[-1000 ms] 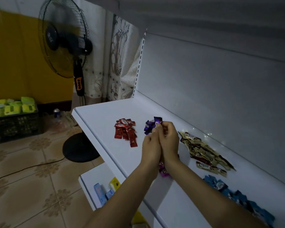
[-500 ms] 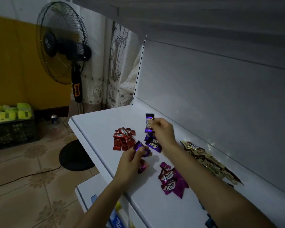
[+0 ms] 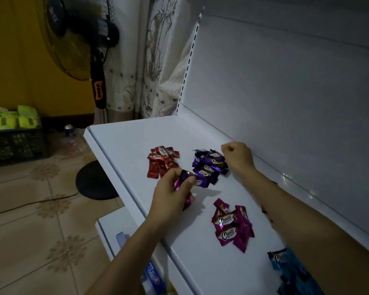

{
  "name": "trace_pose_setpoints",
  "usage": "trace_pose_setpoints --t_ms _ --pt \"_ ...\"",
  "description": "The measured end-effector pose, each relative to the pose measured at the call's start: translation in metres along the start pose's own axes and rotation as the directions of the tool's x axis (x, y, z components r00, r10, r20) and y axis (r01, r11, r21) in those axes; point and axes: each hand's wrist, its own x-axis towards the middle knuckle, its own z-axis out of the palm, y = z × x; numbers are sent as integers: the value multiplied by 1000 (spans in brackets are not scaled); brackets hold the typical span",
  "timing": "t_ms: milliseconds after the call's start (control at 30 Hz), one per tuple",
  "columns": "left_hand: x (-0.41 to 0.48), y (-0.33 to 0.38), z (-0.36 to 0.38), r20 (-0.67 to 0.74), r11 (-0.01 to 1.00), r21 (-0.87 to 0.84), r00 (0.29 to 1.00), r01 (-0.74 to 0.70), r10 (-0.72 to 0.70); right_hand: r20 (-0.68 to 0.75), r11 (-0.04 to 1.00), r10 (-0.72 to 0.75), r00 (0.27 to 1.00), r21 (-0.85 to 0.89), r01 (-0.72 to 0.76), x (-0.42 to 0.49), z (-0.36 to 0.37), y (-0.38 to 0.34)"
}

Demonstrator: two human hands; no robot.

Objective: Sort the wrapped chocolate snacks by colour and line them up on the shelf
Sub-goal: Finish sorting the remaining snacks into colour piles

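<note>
Four colour heaps, head view, kept well apart on the white shelf (image 3: 136,141), I judge so the colours cannot mix: red heap (image 3: 161,161) farthest left, purple heap (image 3: 209,167) beside it, magenta heap (image 3: 232,226) nearer me, blue heap (image 3: 285,267) at the near right, partly behind my forearm. All lie loose, none yet in a row.

Left hand (image 3: 170,199): curled round a small clutch of held snacks (image 3: 184,179), a purple one pinched on top by the thumb and magenta foil showing below. It is likely unsorted stock to deal out. The hand sits between the red and purple heaps.

Right hand (image 3: 238,155): fingers folded in, thumb against forefinger, at the purple heap's far right edge. I cannot tell whether it pinches a wrapper. The forearm reaches along the shelf's back.
</note>
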Motion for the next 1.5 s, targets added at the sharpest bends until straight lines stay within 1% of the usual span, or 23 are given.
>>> trace_pose_setpoints --t_ms 33,67,100,167,200,233,267,300,433,567,633,800,867,900,967,1000,1033,1133,1167,1267,1333,1400,1500 --pt "0 -1 0 -3 1000 -7 1000 2 -2 -64 997 -73 995 21 75 -8 -5 -3" --pt "1 -1 -1 -10 1000 -13 1000 2 -2 -84 986 -137 987 81 144 -19 -10 -9" --pt "1 -1 -1 -19 1000 -21 1000 3 -3 -40 966 -186 982 177 191 -32 -15 -15" --pt "2 0 -1 -41 999 -37 999 -4 2 200 905 -262 944 392 168 -64 -23 -29" --pt "1 1 -1 -52 999 -48 999 -8 5 331 884 -301 895 449 131 -79 -25 -35" --pt "0 3 0 -63 998 -57 998 -14 10 416 874 -343 842 471 123 -91 -28 -38" --pt "0 5 0 -75 998 -64 997 -23 18 454 867 -377 807 479 136 -99 -29 -40" --pt "-1 6 1 -86 998 -63 996 -24 19 463 863 -389 797 485 140 -104 -30 -41" --pt "-1 5 -1 -72 995 -67 994 74 -79 437 872 -291 851 487 48 -101 -29 -37" --pt "-1 6 -6 -51 984 -120 989 130 -137 226 836 -45 973 542 -87 -69 -26 -24" --pt "-3 5 -5 -36 988 -107 993 111 -115 110 871 25 994 486 -76 -47 -24 -16" --pt "-2 2 -3 -42 994 -90 997 54 -58 -135 974 -31 990 220 60 -8 -13 -7" --pt "-1 1 -2 -33 996 -86 999 35 -38 -131 989 -29 991 137 47 2 -7 -4" --pt "0 0 -1 -23 995 -98 999 35 -38 -82 992 0 997 128 10 6 -3 -1" --pt "0 0 -2 -7 990 -129 999 48 -50 82 980 91 993 167 -104 5 2 4" --pt "0 0 -2 4 990 -134 999 51 -51 143 972 111 984 189 -137 2 1 4" --pt "0 0 -2 17 990 -131 999 52 -50 162 971 96 982 203 -128 -3 -2 3" --pt "-4 7 -1 26 994 -103 999 40 -37 110 962 -48 993 271 16 -33 -26 -6" --pt "-4 9 0 12 993 -108 999 46 -45 130 952 -114 985 297 71 -49 -35 -10" --pt "-6 15 5 -36 981 -160 992 111 -118 288 925 -321 902 302 232 -105 -55 -23" --pt "-9 20 12 -25 975 -160 986 157 -163 320 895 -418 850 304 325 -135 -62 -29" --pt "-15 26 25 29 961 -190 979 203 -201 260 861 -499 827 261 437 -154 -65 -30" --pt "-28 31 43 154 909 -276 948 311 -277 109 818 -569 815 174 548 -170 -76 -21"
